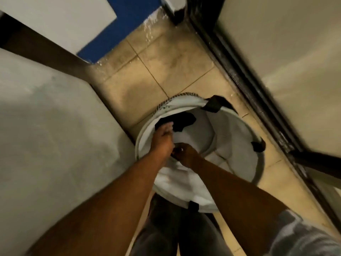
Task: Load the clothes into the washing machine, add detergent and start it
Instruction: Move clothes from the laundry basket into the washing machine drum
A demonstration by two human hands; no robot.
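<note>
Your left hand (pixel 162 140) grips a garment (pixel 184 121) in the hamper (pixel 232 130); your right hand (pixel 186 154) curls alongside, grasp unclear.

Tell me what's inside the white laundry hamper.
A black garment lies in the hamper, against its white lining near the far rim, by the left hand. The right hand reaches in too; whatever lies under both hands is covered.

Left hand (pixel 163 139) and right hand (pixel 186 154) in white hamper (pixel 230 130)
</note>
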